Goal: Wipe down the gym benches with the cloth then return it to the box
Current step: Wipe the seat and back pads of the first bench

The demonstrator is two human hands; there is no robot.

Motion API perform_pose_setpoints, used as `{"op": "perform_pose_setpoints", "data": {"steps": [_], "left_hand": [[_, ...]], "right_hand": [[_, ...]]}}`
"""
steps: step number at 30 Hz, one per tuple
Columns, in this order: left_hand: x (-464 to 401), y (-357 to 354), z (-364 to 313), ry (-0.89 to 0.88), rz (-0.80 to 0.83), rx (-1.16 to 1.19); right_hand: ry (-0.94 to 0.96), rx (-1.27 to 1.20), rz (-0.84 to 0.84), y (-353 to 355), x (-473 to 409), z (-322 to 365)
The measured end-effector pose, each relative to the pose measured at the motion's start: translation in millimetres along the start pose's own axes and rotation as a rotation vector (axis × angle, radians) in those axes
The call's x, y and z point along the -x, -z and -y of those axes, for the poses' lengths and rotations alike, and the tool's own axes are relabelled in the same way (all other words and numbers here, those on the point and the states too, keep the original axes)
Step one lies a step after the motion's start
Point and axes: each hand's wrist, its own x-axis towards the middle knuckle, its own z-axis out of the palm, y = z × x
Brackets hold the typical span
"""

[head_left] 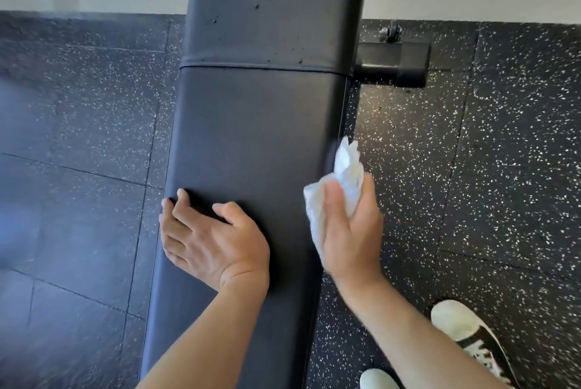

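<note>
We rest our left hand (211,237) on the black padded bench surface (251,137), fingers (184,200) spread over its left edge. Our right hand (349,231) grips the crumpled white cloth (344,168) against the right edge, fingers curled round it.

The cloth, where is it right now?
In the head view, the white cloth is bunched in the right hand, against the right edge of the black bench pad. The left hand rests on the pad's opposite edge.
</note>
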Motion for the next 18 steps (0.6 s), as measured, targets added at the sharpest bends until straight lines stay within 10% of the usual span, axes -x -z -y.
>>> {"op": "perform_pose_setpoints", "data": {"steps": [8, 18], "left_hand": [[-0.7, 1.0, 0.8, 0.004, 0.019, -0.001], [-3.9, 2.0, -0.1, -0.012, 0.05, 0.022]], "right_hand": [[-0.015, 0.004, -0.138, -20.5, -119.5, 31.4], [-0.104, 0.037, -0.078, 4.6, 81.8, -11.0]]}}
